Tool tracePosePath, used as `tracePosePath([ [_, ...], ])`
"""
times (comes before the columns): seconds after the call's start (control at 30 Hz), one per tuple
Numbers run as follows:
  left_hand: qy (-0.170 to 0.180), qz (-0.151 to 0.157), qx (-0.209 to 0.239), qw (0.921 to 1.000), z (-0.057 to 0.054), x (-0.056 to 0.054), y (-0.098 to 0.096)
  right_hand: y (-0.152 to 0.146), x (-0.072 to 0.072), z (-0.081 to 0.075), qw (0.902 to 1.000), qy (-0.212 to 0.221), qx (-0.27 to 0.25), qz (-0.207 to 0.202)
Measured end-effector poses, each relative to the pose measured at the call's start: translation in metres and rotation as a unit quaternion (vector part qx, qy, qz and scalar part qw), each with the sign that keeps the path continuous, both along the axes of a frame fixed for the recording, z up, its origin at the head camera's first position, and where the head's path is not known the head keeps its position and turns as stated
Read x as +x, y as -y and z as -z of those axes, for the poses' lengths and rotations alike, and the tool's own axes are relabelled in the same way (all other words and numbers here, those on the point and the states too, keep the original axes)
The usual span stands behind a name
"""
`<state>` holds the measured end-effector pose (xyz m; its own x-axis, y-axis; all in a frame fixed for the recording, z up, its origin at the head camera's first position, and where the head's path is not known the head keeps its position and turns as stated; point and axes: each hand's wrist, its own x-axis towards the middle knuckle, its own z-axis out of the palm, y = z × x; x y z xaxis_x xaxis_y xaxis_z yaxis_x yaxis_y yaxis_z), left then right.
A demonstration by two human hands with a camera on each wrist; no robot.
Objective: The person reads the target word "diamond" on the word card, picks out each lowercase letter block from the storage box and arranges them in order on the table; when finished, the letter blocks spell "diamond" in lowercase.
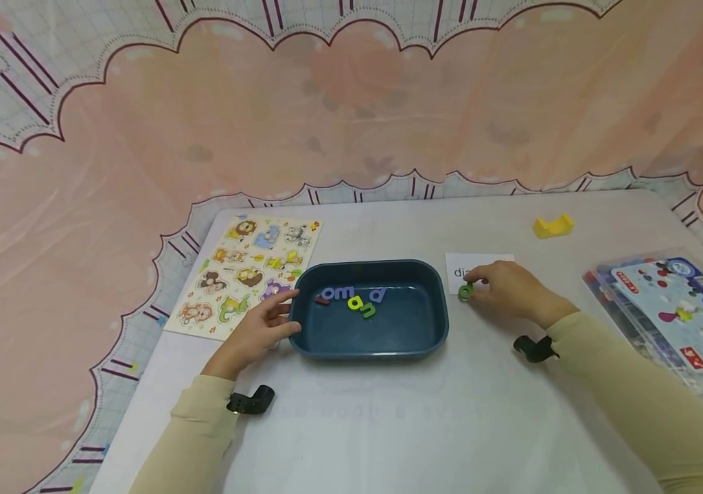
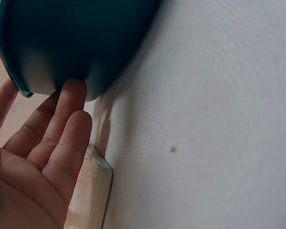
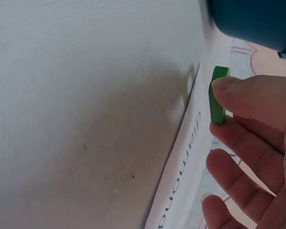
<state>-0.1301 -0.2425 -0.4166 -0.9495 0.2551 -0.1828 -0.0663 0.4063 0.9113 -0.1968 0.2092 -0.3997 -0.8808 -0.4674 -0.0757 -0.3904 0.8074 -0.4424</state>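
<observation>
A dark blue tray sits in the middle of the table. Inside lie several letter pieces, among them a yellow "a", a green "n" and a dark red piece. My left hand touches the tray's left end, its fingers loosely extended against the outer wall. Between thumb and fingertip my right hand pinches a small green letter, seen edge-on in the right wrist view. That hand is over a white card printed "diamond", partly covering the word in the head view.
An animal sticker board lies left of the tray, partly beneath the left hand. A yellow stand-like piece is at the back right. Farther right lies a clear plastic case with a printed cover, close to the right forearm.
</observation>
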Motion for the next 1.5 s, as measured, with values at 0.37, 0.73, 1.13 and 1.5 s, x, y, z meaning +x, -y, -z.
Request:
tracePosePath([
  [0.37, 0.005, -0.003, -0.002, 1.0, 0.001, 0.001, 0.0, 0.005, -0.002, 0.008, 0.9999, 0.013, -0.001, 0.003],
  [0.73, 0.005, -0.006, -0.007, 0.9999, 0.001, 0.002, 0.0, 0.007, -0.004, 0.012, 1.0, 0.005, 0.001, -0.007],
  [1.13, -0.005, -0.002, -0.007, 1.0, 0.0, 0.002, -0.001, 0.012, -0.002, 0.011, 0.9998, 0.005, 0.018, -0.001],
  [1.5, -0.003, -0.004, -0.005, 1.0, 0.001, 0.001, -0.001, 0.009, -0.001, 0.007, 0.9997, 0.012, 0.019, 0.003],
])
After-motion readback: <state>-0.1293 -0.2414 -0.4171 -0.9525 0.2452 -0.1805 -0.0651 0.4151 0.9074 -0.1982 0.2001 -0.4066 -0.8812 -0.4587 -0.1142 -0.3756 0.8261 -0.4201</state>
